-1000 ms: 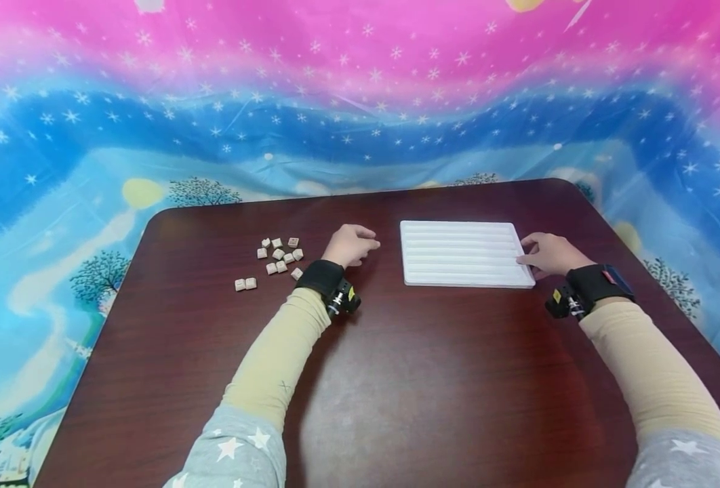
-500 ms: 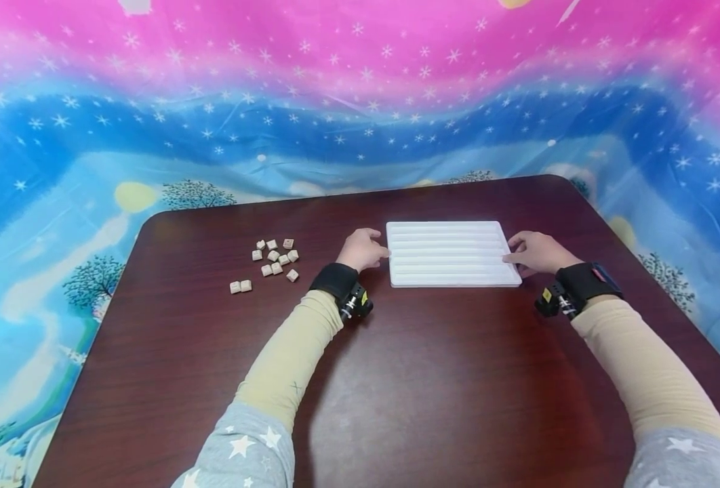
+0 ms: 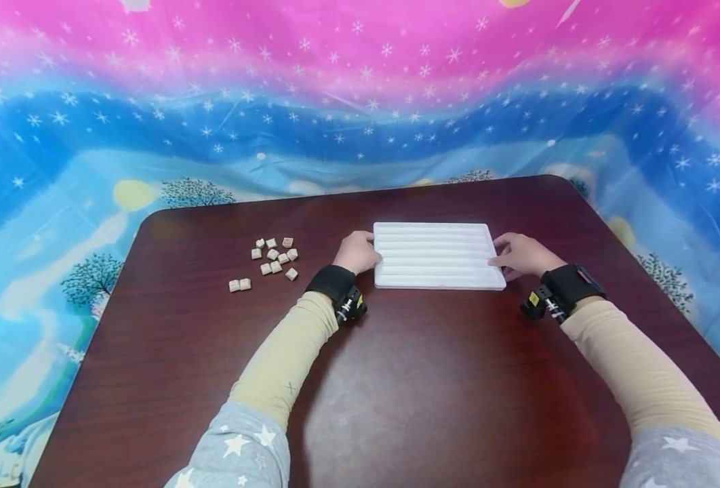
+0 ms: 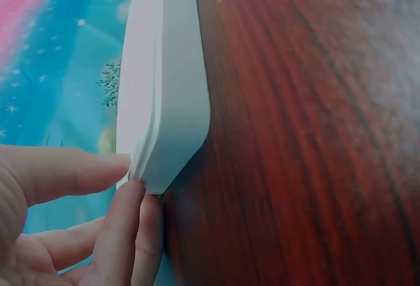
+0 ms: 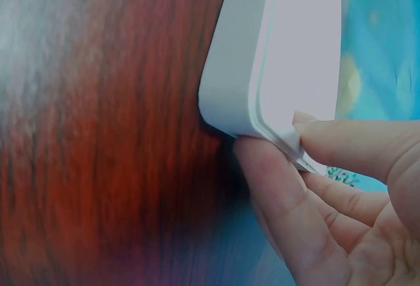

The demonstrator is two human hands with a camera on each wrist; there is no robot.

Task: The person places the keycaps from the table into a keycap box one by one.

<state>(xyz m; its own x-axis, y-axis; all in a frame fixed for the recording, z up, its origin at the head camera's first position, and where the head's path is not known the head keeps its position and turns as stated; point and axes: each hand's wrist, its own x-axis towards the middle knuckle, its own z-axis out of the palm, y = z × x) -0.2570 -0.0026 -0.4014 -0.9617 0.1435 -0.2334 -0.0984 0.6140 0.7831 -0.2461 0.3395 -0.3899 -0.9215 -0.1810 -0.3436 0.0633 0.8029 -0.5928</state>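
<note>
Big dark counter (image 3: 433, 379), and towards its far edge the white ridged tray (image 3: 436, 257), gripped at both ends: left hand (image 3: 356, 253) pinching its left, right hand (image 3: 523, 254) its right! Matched, light pressure and level ends should serve best; small pale pieces (image 3: 272, 255) lie towards the far-left corner.

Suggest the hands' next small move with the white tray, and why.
Probably ease the ridged white tray a little left toward the small beige blocks: the left hand and right hand pinch its opposite ends, and the blocks lie apart from it, beyond the left hand.
</note>
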